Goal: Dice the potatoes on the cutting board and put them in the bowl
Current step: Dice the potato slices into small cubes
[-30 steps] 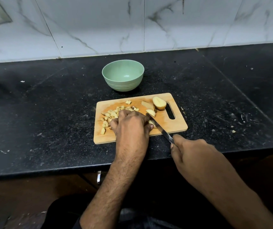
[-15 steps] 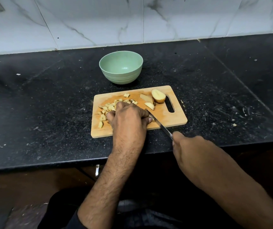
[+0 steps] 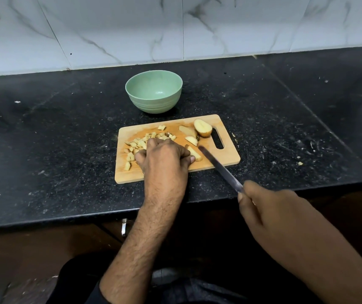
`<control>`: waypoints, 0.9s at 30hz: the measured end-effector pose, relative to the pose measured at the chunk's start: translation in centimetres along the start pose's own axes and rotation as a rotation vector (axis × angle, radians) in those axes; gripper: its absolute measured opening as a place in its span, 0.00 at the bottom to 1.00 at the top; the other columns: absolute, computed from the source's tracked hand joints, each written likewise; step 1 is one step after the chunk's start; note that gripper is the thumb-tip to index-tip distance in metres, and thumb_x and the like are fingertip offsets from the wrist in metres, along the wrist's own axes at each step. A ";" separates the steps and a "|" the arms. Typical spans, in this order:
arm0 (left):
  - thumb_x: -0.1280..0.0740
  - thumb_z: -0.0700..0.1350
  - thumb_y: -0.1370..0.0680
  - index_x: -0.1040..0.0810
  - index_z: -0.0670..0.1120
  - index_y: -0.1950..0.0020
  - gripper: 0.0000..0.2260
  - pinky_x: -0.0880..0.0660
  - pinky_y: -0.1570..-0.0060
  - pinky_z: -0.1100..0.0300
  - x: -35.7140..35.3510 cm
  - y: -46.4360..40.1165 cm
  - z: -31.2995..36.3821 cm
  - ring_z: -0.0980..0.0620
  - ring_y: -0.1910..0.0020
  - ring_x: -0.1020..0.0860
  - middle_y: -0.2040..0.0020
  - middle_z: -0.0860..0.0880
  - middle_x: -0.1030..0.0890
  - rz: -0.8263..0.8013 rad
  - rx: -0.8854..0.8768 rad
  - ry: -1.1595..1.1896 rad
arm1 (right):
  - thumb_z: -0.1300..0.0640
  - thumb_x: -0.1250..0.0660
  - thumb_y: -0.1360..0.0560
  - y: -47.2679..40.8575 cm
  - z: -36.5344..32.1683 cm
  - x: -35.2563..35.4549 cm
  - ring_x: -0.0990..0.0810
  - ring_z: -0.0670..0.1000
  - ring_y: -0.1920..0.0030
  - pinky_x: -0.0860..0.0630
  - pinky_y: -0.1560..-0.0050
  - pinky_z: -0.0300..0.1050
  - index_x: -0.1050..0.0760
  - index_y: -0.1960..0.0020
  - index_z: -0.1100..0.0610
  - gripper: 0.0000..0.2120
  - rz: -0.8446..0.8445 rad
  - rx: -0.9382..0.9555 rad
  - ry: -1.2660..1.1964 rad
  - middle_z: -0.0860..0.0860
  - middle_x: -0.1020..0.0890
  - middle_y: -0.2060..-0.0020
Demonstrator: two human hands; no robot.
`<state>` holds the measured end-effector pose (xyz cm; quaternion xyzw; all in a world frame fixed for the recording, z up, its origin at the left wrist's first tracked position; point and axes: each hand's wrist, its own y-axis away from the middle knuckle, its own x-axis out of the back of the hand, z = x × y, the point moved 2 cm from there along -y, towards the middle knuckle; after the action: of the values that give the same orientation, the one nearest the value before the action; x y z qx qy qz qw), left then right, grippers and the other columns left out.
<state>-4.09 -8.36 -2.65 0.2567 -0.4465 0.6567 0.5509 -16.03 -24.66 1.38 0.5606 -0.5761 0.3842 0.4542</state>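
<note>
A wooden cutting board lies on the black counter. Several potato dice are heaped on its left half. My left hand sits curled on the board and holds a potato wedge between thumb and fingers. Another small wedge, a slice and a potato half lie at the board's back right. My right hand grips the handle of a knife, whose blade slants over the board just right of the held wedge. An empty green bowl stands behind the board.
The black speckled counter runs back to a white marble-tiled wall. Its front edge crosses just below the board. Small scraps lie scattered on the counter to the right. A dark cabinet front is below the edge.
The knife has drawn back to the right, away from my left hand, and the held wedge now shows beside the thumb. The view has shifted slightly.
</note>
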 end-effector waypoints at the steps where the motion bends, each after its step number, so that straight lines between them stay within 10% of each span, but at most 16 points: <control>1: 0.27 0.53 0.25 0.15 0.54 0.51 0.06 0.52 0.51 0.58 0.0 0.0 0.0 0.55 0.41 0.35 0.48 0.59 0.19 -0.003 0.003 0.003 | 0.41 0.50 0.18 -0.3 -0.2 0.1 0.26 0.46 0.72 0.29 0.70 0.44 0.38 0.56 0.48 0.13 0.037 0.016 -0.004 0.48 0.26 0.71; 19: 0.27 0.56 0.25 0.16 0.55 0.49 0.09 0.48 0.49 0.54 0.3 -0.6 -0.2 0.54 0.41 0.34 0.47 0.58 0.19 -0.022 -0.060 -0.028 | 0.42 0.49 0.17 -2.5 -0.3 -1.0 0.32 0.44 0.69 0.35 0.68 0.43 0.35 0.53 0.48 0.12 0.018 -0.006 0.028 0.46 0.28 0.68; 27: 0.31 0.56 0.22 0.19 0.62 0.42 0.09 0.48 0.49 0.56 0.9 -3.3 -0.2 0.55 0.37 0.36 0.38 0.62 0.26 -0.236 -0.499 -0.202 | 0.42 0.47 0.18 -2.7 1.0 -1.4 0.26 0.45 0.65 0.31 0.65 0.46 0.35 0.56 0.49 0.14 -0.018 -0.049 -0.042 0.48 0.25 0.67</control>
<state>-1.16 -7.79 -1.02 0.2277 -0.6137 0.4291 0.6224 -13.49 -25.44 -0.39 0.5623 -0.5899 0.3539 0.4590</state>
